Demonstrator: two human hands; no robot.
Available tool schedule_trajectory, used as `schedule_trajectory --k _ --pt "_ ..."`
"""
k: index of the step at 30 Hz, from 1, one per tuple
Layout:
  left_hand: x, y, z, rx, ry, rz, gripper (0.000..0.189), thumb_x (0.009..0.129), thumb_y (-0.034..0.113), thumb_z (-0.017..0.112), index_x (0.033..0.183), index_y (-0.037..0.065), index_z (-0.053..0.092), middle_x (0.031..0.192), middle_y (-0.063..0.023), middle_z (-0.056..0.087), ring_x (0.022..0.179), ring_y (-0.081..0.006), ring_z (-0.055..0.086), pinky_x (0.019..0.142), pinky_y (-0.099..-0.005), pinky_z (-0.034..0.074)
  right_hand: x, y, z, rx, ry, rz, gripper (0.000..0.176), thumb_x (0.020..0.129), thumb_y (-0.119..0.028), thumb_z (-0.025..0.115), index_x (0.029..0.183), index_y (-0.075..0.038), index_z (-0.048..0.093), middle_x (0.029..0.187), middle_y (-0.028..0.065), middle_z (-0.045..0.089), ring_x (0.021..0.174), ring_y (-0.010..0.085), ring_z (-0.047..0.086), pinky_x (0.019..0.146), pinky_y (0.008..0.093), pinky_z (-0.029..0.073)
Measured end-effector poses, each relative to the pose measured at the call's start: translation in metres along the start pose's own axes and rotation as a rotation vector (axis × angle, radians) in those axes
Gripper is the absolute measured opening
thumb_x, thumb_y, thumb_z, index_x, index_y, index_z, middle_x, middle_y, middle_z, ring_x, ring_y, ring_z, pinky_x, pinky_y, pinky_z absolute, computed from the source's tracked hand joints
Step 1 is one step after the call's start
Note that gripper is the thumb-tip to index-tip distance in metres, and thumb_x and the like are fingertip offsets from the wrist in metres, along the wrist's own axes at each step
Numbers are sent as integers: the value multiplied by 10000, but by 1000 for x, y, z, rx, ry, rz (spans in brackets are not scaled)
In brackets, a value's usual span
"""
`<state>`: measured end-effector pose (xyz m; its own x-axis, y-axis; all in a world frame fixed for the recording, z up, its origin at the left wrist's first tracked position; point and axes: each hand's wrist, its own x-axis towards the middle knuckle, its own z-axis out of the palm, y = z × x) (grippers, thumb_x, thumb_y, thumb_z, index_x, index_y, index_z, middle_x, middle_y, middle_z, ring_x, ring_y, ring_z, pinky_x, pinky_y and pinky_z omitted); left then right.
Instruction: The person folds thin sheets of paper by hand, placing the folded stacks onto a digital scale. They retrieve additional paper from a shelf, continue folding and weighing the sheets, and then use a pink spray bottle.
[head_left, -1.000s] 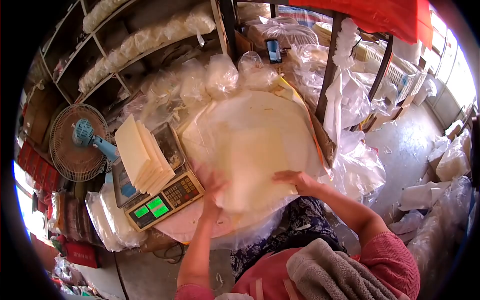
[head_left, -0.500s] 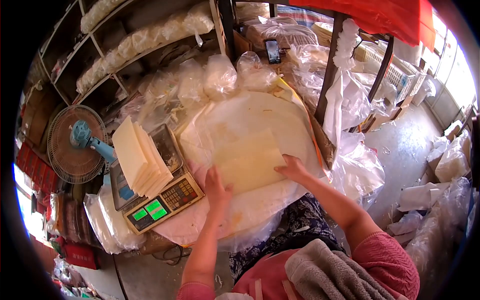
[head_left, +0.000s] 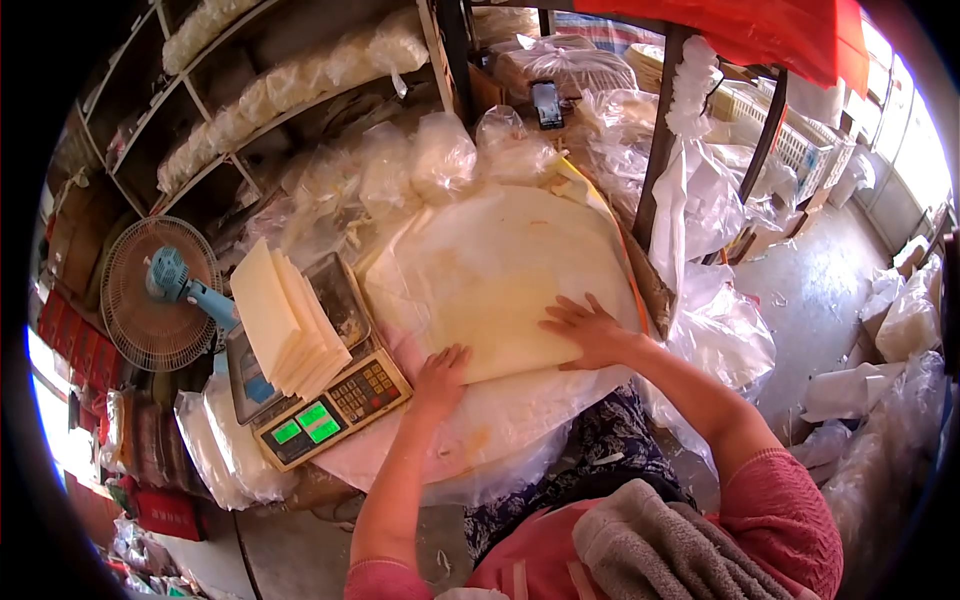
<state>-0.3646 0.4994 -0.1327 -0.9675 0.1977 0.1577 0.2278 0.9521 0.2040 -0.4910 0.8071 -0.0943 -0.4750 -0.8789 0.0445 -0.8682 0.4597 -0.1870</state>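
A thin, pale yellow sheet (head_left: 505, 320) lies flat on the white-covered work surface (head_left: 520, 400) in front of me. My left hand (head_left: 441, 377) rests on its near left corner, palm down, fingers stretched forward. Over its near right part my right hand (head_left: 592, 334) lies flat with the fingers spread. Neither hand grips anything. Left of the sheet stands a digital scale (head_left: 335, 410) with lit green displays. A stack of folded pale sheets (head_left: 285, 320) sits tilted on the scale's pan.
A blue desk fan (head_left: 165, 285) stands left of the scale. Clear plastic bags (head_left: 443, 155) line the far edge of the surface. A phone (head_left: 546, 104) is behind them. A dark post (head_left: 660, 150) rises at the right, and filled shelves (head_left: 290, 85) stand at back left.
Both hands have gone from closed fingers at the sheet's near corners to lying flat on it. The pale sheet now appears spread wider across the surface. The view has shifted slightly.
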Motion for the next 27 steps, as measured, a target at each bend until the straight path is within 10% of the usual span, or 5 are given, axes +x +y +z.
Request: schedule_trajectory --k 6,12,13,20,27 --pt "-15 26 -72 -372 -174 -226 400 755 153 692 1123 31 598 1043 -151 659 914 -262 640 905 -378 447 -36 6 8 293 98 -111 482 773 -81 604 1248 -106 531 1288 156 506 1222 309 456 1028 455 345" --pt "12 15 -32 -1257 396 -575 438 745 166 733 1119 -5 581 844 -93 630 747 -178 597 693 -317 474 -9 -7 24 681 357 554 288 837 -275 634 964 -19 594 730 202 591 702 357 587 669 409 470" --pt "23 20 -29 -1010 390 -650 474 757 199 722 1158 6 558 914 -119 626 820 -208 600 737 -329 474 -2 -7 25 623 339 662 300 835 -294 638 930 -14 584 690 199 582 673 361 584 653 410 471" --pt "60 31 20 -103 97 -505 697 851 569 488 1362 101 418 1464 -155 304 1362 -278 261 1074 -529 200 27 1 26 458 294 766 468 821 -341 647 1153 -41 511 1002 211 616 949 380 585 817 468 452" --pt "58 37 26 -32 139 -496 690 871 559 465 1398 122 376 1492 -136 258 1384 -269 218 1097 -526 131 37 -6 25 -77 301 241 575 894 -383 510 1409 -183 351 1483 130 245 1373 343 192 1073 572 176"
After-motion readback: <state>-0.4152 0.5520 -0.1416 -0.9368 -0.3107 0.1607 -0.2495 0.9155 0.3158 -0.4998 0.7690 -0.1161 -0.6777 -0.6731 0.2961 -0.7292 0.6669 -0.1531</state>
